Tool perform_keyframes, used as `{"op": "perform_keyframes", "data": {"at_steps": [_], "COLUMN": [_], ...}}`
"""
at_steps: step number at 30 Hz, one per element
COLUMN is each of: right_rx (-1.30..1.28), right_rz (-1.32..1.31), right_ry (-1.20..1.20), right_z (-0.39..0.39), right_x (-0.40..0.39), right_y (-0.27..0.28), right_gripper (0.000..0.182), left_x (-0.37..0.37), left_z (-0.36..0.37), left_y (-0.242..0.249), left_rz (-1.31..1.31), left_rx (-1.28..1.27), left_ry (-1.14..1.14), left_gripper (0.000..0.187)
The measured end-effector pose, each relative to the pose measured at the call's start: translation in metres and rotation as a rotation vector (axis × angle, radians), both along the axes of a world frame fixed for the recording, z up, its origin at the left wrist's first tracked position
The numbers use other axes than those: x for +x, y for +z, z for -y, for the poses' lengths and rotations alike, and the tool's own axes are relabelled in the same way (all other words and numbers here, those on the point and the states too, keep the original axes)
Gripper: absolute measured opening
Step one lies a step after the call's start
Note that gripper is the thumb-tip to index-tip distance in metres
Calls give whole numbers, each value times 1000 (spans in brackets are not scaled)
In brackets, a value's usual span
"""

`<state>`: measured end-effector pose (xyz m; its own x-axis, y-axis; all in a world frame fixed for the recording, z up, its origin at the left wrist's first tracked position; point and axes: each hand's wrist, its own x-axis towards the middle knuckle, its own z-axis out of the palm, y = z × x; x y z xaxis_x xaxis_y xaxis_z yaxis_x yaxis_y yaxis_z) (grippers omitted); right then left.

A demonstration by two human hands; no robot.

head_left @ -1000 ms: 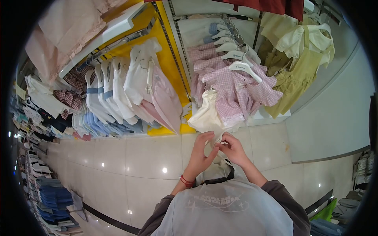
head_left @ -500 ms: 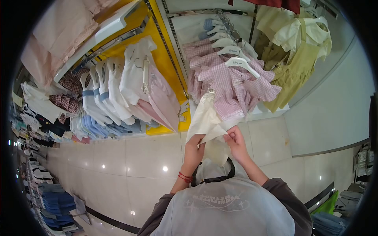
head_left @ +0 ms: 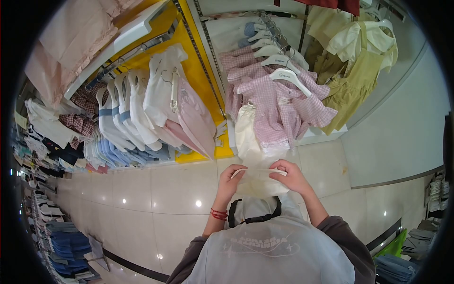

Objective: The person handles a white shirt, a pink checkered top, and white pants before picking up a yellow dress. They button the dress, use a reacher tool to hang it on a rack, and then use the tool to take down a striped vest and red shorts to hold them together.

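Observation:
Both hands hold a cream cloth garment in front of my chest, its upper edge pulled nearly straight between them. My left hand, a red cord bracelet at its wrist, pinches the left end of that edge. At the right end, my right hand grips with thumb and bent fingers. The kind of garment cannot be made out. Just beyond my hands hangs a pink gingham dress on a white hanger. Beside it, another cream garment hangs from a clip.
White tops and a pink skirt hang at the left against a yellow panel. An olive pinafore dress hangs at the right. Folded jeans lie at lower left. Below is a tiled floor.
My hands have moved apart and slightly nearer to me, stretching the held cloth's edge. The hanging cream garment now drops straighter beside the pink dress.

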<state>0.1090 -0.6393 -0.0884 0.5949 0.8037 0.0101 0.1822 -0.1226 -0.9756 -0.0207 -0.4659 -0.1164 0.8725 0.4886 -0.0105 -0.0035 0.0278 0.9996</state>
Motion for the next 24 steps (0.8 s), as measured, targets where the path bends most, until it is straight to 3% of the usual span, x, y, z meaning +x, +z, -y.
{"op": "perform_keyframes", "data": {"at_steps": [4,6,12,15,18,21,24], "right_rx": [-32,-47,66,102,172,171,60], "right_rz": [-2,-163,-428,-557,-646,-573,-392], "right_ry": [75,48,-74,-140,-198,-233,-258], "right_z": [6,9,8,6,8,12,22], "right_x": [9,14,12,7,9,13,20], "right_y": [4,-9,-28,-19,-27,-36,-53], "right_gripper": [14,18,26,28,28,27,21], "left_x": [-7,-7,-4,-6,-1,2,1], "left_z": [-10,-10,-5,-5,-2,-4,-10], "left_y": [-14,-14,-25,-45,-57,-66,-76], "left_rz": [-69,-86,-156,-189,-347,-376,-201], "left_rx": [-145,-190,39,433,366,-296,-665], "left_ry": [-62,-58,-88,-79,-110,-105,-75], "left_gripper": [11,12,15,14,13,13,16]}}
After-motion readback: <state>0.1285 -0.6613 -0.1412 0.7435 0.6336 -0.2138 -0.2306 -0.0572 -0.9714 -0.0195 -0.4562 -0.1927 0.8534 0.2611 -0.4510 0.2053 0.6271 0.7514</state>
